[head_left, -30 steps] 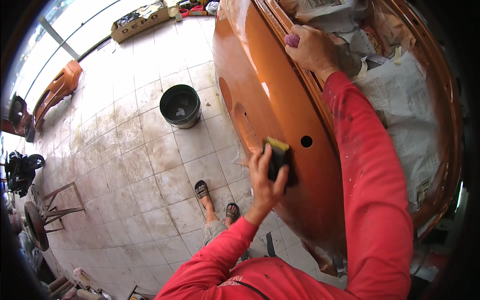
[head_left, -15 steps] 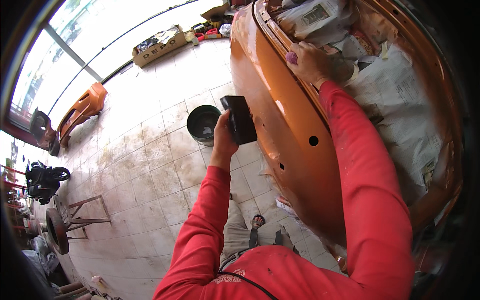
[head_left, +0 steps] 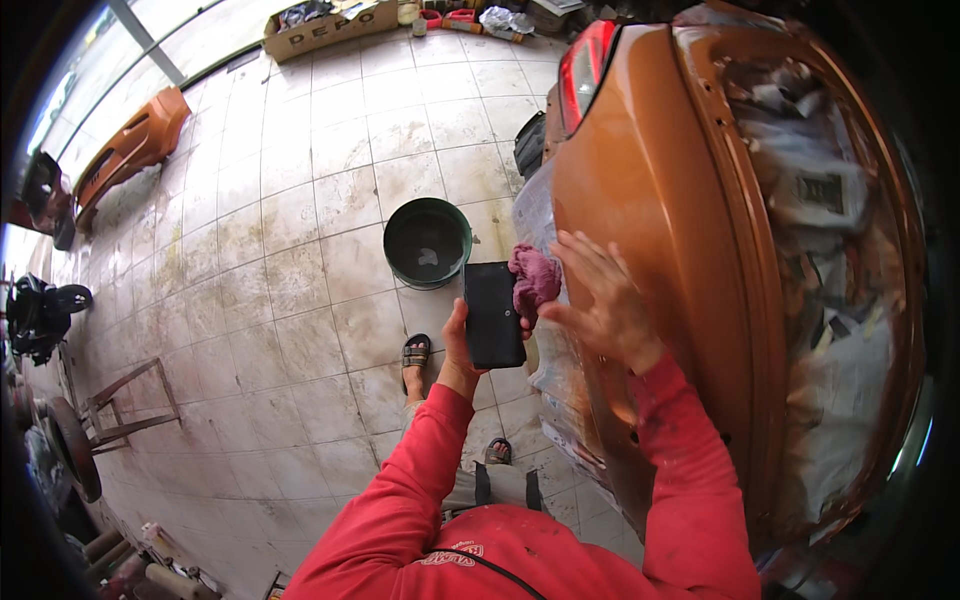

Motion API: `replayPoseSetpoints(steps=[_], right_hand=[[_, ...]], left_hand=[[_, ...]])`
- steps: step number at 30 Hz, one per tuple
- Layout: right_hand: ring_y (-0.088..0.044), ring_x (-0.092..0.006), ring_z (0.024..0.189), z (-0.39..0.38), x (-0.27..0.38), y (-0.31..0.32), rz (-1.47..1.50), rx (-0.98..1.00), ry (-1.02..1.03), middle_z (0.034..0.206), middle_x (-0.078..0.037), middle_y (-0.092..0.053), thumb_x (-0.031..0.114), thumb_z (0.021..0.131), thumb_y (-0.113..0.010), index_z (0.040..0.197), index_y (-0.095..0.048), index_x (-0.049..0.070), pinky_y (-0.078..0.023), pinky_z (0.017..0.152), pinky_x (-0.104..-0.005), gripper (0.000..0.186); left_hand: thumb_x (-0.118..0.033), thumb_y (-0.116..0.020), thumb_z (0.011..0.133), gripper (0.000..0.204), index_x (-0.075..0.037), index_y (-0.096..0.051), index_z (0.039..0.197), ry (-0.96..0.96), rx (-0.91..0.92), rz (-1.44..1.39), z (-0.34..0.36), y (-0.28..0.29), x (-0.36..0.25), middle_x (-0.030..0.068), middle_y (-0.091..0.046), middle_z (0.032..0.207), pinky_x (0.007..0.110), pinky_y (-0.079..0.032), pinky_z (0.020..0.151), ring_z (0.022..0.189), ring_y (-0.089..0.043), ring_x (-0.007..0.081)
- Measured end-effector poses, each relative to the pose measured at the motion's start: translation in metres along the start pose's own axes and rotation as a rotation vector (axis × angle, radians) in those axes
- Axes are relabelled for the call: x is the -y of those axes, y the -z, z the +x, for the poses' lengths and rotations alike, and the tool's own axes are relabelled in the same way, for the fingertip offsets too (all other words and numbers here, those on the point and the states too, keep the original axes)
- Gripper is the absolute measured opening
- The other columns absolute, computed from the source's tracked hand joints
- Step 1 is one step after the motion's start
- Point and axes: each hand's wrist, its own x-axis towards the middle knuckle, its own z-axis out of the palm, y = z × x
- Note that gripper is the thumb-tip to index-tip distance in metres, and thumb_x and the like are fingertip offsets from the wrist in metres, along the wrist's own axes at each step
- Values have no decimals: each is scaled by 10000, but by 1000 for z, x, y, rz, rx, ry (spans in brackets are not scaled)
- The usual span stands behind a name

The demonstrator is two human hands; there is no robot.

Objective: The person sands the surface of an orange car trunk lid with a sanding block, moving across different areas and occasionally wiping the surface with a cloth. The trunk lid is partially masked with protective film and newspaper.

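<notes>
My left hand (head_left: 456,335) grips a flat black rectangular block (head_left: 492,315), held upright in the picture beside the orange car body. A crumpled pink cloth (head_left: 535,280) lies against the block's upper right edge; what supports it is partly hidden. My right hand (head_left: 598,295) is open, its fingers stretched out just right of the cloth, in front of the car's orange panel (head_left: 650,150). Plastic and paper masking hangs along the car's lower side, behind my hands.
A dark green bucket (head_left: 428,213) with liquid stands on the tiled floor (head_left: 280,360). A cardboard box (head_left: 330,30) is at the back. An orange bumper (head_left: 135,140), a black scooter (head_left: 40,315) and a metal stand with a tyre (head_left: 75,450) are at the left.
My right hand has left the car's frame and opened beside the block. The pink cloth has moved down to the block. My left hand has lifted the block off the panel. The view has shifted.
</notes>
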Motion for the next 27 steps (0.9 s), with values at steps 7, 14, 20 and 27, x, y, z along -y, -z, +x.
replayPoseSetpoints(steps=[7, 14, 20, 27], right_hand=[[-264, -438, 1667, -89, -1, 82, -759, -13, -541, 1786, -202, -340, 429, 1003, -756, 1708, -364, 22, -168, 1335, -642, 903], [-329, -439, 1636, -66, -11, 56, -1133, 39, -564, 1780, -224, -326, 540, 1063, -663, 1727, -293, 0, -272, 1325, -595, 932], [-363, -441, 1614, -60, -17, 50, -1128, -18, -532, 1747, -249, -363, 496, 1096, -647, 1700, -322, -31, -310, 1330, -545, 865], [-342, -581, 1560, -40, -9, 36, -1168, -25, -765, 1694, -438, -298, 865, 952, -564, 1651, -254, -200, -296, 1268, -645, 1311]], left_hand=[[-437, -687, 1007, 652, 48, -597, 1433, 61, -505, 130, 46, 156, -127, 232, -745, 1266, 470, -641, 977, 1060, -771, 320], [-301, -812, 921, 449, -27, -702, 1259, 126, -1083, 673, 87, 299, -158, 96, -768, 1077, 365, -624, 797, 902, -746, 220], [-286, -867, 822, 552, -23, -705, 1280, 214, -969, 1054, 94, 337, -123, 54, -751, 1049, 341, -560, 833, 944, -698, 176], [-302, -871, 800, 437, -16, -764, 1113, 94, -1259, 1270, 147, 390, -176, 119, -794, 967, 392, -585, 843, 913, -769, 246]])
